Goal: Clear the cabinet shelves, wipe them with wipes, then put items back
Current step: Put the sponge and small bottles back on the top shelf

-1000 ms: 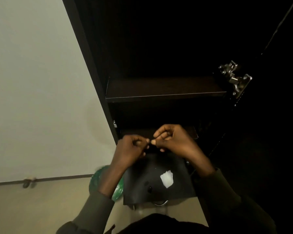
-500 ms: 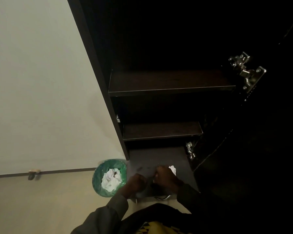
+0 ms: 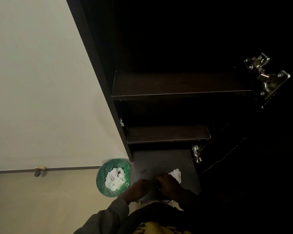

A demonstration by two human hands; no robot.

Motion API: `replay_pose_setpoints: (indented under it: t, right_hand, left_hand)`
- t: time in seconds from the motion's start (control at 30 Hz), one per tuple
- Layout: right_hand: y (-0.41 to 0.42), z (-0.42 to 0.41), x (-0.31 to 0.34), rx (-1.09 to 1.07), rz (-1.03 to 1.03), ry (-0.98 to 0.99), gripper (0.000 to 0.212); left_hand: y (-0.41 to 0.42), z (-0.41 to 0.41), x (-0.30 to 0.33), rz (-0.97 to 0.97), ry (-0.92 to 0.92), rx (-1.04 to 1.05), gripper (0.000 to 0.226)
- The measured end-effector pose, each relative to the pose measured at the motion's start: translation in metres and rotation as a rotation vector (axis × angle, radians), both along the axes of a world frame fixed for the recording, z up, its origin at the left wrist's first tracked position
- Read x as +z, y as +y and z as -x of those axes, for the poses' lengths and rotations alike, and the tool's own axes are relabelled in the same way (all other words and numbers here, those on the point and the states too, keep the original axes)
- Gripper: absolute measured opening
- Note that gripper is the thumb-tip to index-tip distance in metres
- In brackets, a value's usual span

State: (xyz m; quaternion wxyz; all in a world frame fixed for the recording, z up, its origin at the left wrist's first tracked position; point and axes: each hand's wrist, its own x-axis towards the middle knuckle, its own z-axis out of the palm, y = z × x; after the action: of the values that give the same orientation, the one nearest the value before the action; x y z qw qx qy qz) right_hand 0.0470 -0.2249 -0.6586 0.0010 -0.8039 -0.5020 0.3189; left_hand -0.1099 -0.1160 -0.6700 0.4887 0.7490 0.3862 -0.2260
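The dark cabinet stands open with a bare upper shelf [image 3: 179, 85] and a bare lower shelf [image 3: 167, 134]. Below them lies a dark flat surface [image 3: 159, 161] with a white wipe [image 3: 176, 173] on it. My left hand [image 3: 139, 188] and my right hand [image 3: 167, 183] sit close together over the near edge of that surface, fingers curled. The right hand touches the near side of the wipe. The light is too dim to tell what the fingers hold.
A green bin [image 3: 101, 176] with crumpled white wipes stands on the floor left of the dark surface. A pale wall fills the left. Metal hinges [image 3: 267, 75] mark the open door side on the right; a door stop [image 3: 39, 171] sits at the skirting.
My hands have dropped from in front of the lower shelf to the near edge of the dark surface. The view has tilted, so both shelves and the bin now show.
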Motion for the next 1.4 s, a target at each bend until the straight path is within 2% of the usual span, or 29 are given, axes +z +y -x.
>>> replay_pose_setpoints:
  t: [0.07, 0.1, 0.17, 0.27, 0.33, 0.43, 0.47, 0.53, 0.63, 0.73, 0.83, 1.07, 1.23, 1.4]
  right_hand:
    - [-0.005, 0.001, -0.021, 0.014, -0.007, 0.111, 0.02]
    - [-0.006, -0.001, -0.031, 0.079, -0.034, 0.041, 0.024]
    - [-0.003, -0.004, -0.044, 0.129, -0.021, 0.054, 0.03]
    - [-0.003, -0.007, -0.046, 0.155, -0.078, 0.083, 0.028]
    - [0.0, -0.003, -0.031, 0.096, -0.177, 0.073, 0.03]
    - [0.005, -0.001, -0.016, 0.101, -0.265, 0.02, 0.03]
    - [0.006, -0.002, -0.011, 0.071, -0.25, 0.033, 0.027]
    - [0.008, -0.006, -0.006, -0.047, -0.222, 0.125, 0.024]
    - [0.012, -0.012, 0.012, -0.239, -0.32, 0.281, 0.022]
    - [0.017, -0.017, 0.029, -0.38, -0.362, 0.372, 0.009]
    - [0.021, -0.026, 0.036, -0.503, -0.492, 0.484, 0.014]
    - [0.024, -0.035, 0.148, -0.6, -0.757, 0.55, 0.01]
    - [0.022, -0.042, 0.234, -0.574, -0.954, 0.611, 0.014]
    - [0.017, -0.04, 0.316, -0.507, -1.136, 0.539, 0.017]
  left_hand:
    - [0.006, -0.002, -0.017, -0.01, -0.05, -0.059, 0.063]
    - [0.011, -0.002, -0.028, 0.013, -0.082, -0.051, 0.07]
    - [0.016, -0.001, -0.048, -0.046, -0.119, -0.086, 0.079]
    - [0.016, -0.002, -0.045, -0.009, -0.104, -0.058, 0.089]
    - [0.008, -0.007, -0.016, -0.013, -0.088, -0.071, 0.086]
    - [0.002, -0.009, 0.005, -0.072, -0.111, -0.046, 0.048]
    - [0.002, -0.009, 0.005, -0.091, -0.118, -0.038, 0.041]
    - [0.004, -0.011, 0.008, -0.083, -0.118, -0.073, 0.043]
    - [0.015, -0.015, -0.014, -0.039, -0.227, 0.014, 0.056]
    - [0.014, -0.023, 0.021, -0.05, -0.344, 0.108, 0.049]
    - [0.017, -0.035, 0.053, -0.145, -0.437, 0.153, 0.025]
    - [0.016, -0.057, 0.136, -0.112, -0.711, 0.367, 0.019]
    - [0.015, -0.062, 0.218, -0.049, -0.921, 0.371, 0.02]
    - [0.013, -0.066, 0.303, -0.099, -1.072, 0.292, 0.032]
